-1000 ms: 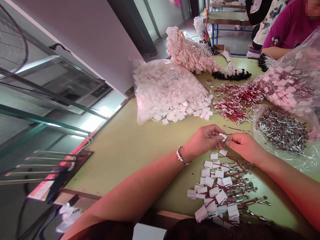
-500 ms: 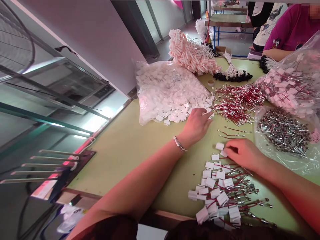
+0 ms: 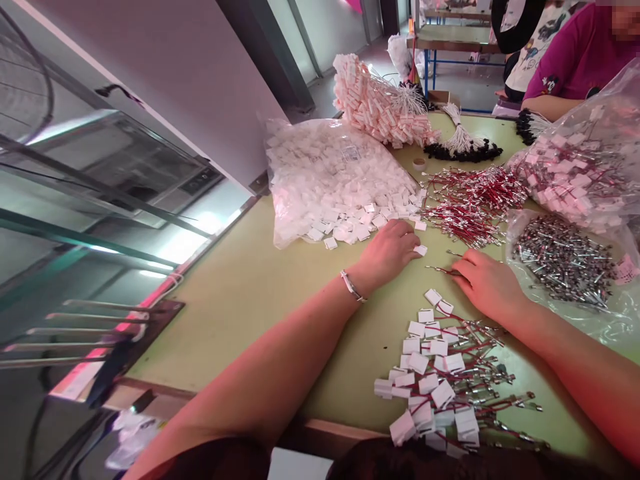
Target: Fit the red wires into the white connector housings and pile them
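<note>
My left hand (image 3: 391,253) pinches a small white plastic connector housing (image 3: 421,251) between thumb and fingertips, just above the table. Another white housing (image 3: 421,227) lies just beyond those fingers. To the right, my right hand (image 3: 485,283) has its thumb and forefinger closed on a short red wire (image 3: 440,269) with metal terminals, its end pointing left. A second wire end (image 3: 454,253) shows beyond that hand. Closer to me lies a spread pile of white housings with red wires (image 3: 440,347), their terminals pointing right.
A clear bag of white housings (image 3: 325,173) spills onto the green table (image 3: 240,293). Heaped red wires (image 3: 470,207) lie beyond my hands. A bag of metal parts (image 3: 565,260) and a bag of wired housings (image 3: 575,167) stand right. A person in purple (image 3: 570,60) sits opposite.
My right hand has let go of a wired housing at the top of the pile and moved up to a loose red wire. My left hand has drawn slightly toward me with a housing.
</note>
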### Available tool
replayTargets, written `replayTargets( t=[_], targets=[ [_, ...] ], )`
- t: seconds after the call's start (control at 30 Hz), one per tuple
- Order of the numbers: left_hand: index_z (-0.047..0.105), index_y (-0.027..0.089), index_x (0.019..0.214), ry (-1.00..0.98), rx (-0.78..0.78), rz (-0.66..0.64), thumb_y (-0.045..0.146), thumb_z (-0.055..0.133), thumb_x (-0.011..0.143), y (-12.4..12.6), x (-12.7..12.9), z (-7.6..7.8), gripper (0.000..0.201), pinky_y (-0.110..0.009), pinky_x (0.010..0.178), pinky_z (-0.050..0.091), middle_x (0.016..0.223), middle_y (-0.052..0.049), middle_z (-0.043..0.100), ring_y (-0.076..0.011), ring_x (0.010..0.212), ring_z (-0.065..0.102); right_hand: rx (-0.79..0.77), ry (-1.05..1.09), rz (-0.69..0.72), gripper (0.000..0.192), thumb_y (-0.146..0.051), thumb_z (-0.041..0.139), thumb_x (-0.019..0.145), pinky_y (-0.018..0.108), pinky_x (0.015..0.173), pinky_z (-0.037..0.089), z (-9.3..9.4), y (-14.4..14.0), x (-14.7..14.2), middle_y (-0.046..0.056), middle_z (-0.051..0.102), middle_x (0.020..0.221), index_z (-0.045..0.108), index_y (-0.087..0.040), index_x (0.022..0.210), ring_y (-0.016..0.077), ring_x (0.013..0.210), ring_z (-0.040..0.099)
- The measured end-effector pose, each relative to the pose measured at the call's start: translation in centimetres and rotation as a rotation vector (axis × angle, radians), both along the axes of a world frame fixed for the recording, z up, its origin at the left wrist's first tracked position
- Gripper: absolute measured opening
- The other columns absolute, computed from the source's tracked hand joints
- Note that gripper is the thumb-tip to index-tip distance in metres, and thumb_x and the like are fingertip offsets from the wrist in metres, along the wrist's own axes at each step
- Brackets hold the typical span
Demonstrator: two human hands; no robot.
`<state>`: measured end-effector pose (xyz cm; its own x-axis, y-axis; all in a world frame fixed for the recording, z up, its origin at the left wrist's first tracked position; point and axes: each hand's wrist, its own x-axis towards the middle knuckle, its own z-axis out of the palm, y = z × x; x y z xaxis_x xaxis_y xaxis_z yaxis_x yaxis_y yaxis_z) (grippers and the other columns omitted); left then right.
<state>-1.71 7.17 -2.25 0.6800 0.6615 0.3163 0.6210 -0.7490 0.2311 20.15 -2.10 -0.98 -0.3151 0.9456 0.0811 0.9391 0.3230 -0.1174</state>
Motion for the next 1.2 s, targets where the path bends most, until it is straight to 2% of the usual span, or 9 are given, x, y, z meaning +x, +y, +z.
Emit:
replayTargets(
  t=[0.13, 0.27, 0.37, 0.43, 0.5, 0.6, 0.7, 1.0, 1.2],
  targets=[
    [0.070, 0.018, 0.101, -0.037, -0.019, -0.024, 0.026, 0.056, 0.088, 0.2, 0.1, -0.5, 0.021, -0.040, 0.089, 0.044, 0.100, -0.011, 0.059, -0.0244, 0.097, 0.049, -0.028, -0.090, -0.003, 0.019, -0.020, 0.046, 0.093, 0.030, 0.057, 0.033, -0.2, 0.0, -0.8, 0.006, 0.061, 0.087, 0.064, -0.018, 0.089, 0.0169, 0.074, 0.056],
    [0.071, 0.016, 0.092, -0.075, -0.037, -0.027, 0.023, 0.058, 0.086, 0.2, 0.3, -0.7, 0.016, -0.043, 0.092, 0.042, 0.101, -0.011, 0.061, -0.0255, 0.100, 0.051, 0.042, -0.140, 0.054, 0.024, -0.014, 0.041, 0.092, 0.030, 0.055, 0.030, -0.5, 0.2, -0.9, 0.007, 0.060, 0.084, 0.062, -0.017, 0.083, 0.0178, 0.075, 0.055],
    [0.067, 0.015, 0.094, -0.233, -0.127, 0.064, 0.021, 0.058, 0.084, -0.4, 0.4, 0.0, 0.015, -0.043, 0.095, 0.042, 0.103, -0.011, 0.064, -0.0246, 0.101, 0.054, 0.084, -0.050, 0.025, 0.024, -0.017, 0.038, 0.092, 0.030, 0.055, 0.031, -0.2, 0.1, -0.4, 0.008, 0.060, 0.085, 0.060, -0.017, 0.083, 0.0176, 0.073, 0.054],
    [0.064, 0.016, 0.097, -0.432, -0.293, 0.186, 0.024, 0.059, 0.083, -1.2, 0.5, 0.7, 0.017, -0.039, 0.088, 0.046, 0.096, -0.009, 0.066, -0.0215, 0.093, 0.059, 0.089, 0.082, -0.012, 0.021, -0.020, 0.039, 0.091, 0.030, 0.056, 0.032, 0.3, 0.0, 0.0, 0.008, 0.062, 0.086, 0.058, -0.017, 0.084, 0.0173, 0.071, 0.055],
    [0.061, 0.016, 0.098, -0.634, -0.586, 0.252, 0.027, 0.062, 0.081, -2.2, 0.9, 1.4, 0.020, -0.033, 0.074, 0.050, 0.082, -0.006, 0.066, -0.0171, 0.077, 0.061, 0.045, 0.219, -0.052, 0.017, -0.022, 0.040, 0.090, 0.030, 0.057, 0.033, 0.9, -0.2, 0.3, 0.007, 0.063, 0.081, 0.056, -0.019, 0.084, 0.0166, 0.067, 0.054],
    [0.059, 0.016, 0.094, -0.818, -1.040, 0.175, 0.030, 0.068, 0.076, -3.6, 1.7, 1.9, 0.024, -0.023, 0.055, 0.044, 0.066, -0.001, 0.062, -0.0107, 0.059, 0.057, -0.052, 0.372, -0.090, 0.013, -0.026, 0.043, 0.088, 0.030, 0.056, 0.032, 1.5, -0.6, 0.4, 0.003, 0.062, 0.069, 0.055, -0.020, 0.083, 0.0145, 0.058, 0.051],
    [0.059, 0.016, 0.091, -0.885, -1.249, 0.111, 0.030, 0.071, 0.073, -4.5, 2.5, 1.8, 0.026, -0.020, 0.049, 0.036, 0.064, 0.001, 0.060, -0.0071, 0.054, 0.053, -0.136, 0.537, -0.102, 0.014, -0.028, 0.046, 0.087, 0.028, 0.054, 0.033, 1.6, -0.8, 0.2, -0.001, 0.058, 0.062, 0.055, -0.021, 0.080, 0.0111, 0.052, 0.046],
    [0.061, 0.015, 0.091, -0.890, -1.283, 0.097, 0.028, 0.071, 0.074, -4.5, 2.4, 1.6, 0.024, -0.019, 0.049, 0.036, 0.066, 0.001, 0.062, -0.0061, 0.055, 0.053, -0.190, 0.617, -0.079, 0.022, -0.031, 0.046, 0.087, 0.027, 0.053, 0.033, 2.0, -1.1, 0.1, -0.003, 0.055, 0.060, 0.061, -0.021, 0.077, 0.0098, 0.052, 0.043],
    [0.061, 0.014, 0.088, -0.813, -1.287, 0.044, 0.028, 0.071, 0.072, -4.6, 2.4, 1.7, 0.023, -0.020, 0.047, 0.040, 0.061, 0.002, 0.062, -0.0070, 0.051, 0.055, -0.118, 0.377, 0.009, 0.024, -0.026, 0.043, 0.087, 0.030, 0.058, 0.033, 2.1, -1.1, 0.1, 0.002, 0.062, 0.066, 0.063, -0.022, 0.075, 0.0134, 0.060, 0.051]
  ],
)
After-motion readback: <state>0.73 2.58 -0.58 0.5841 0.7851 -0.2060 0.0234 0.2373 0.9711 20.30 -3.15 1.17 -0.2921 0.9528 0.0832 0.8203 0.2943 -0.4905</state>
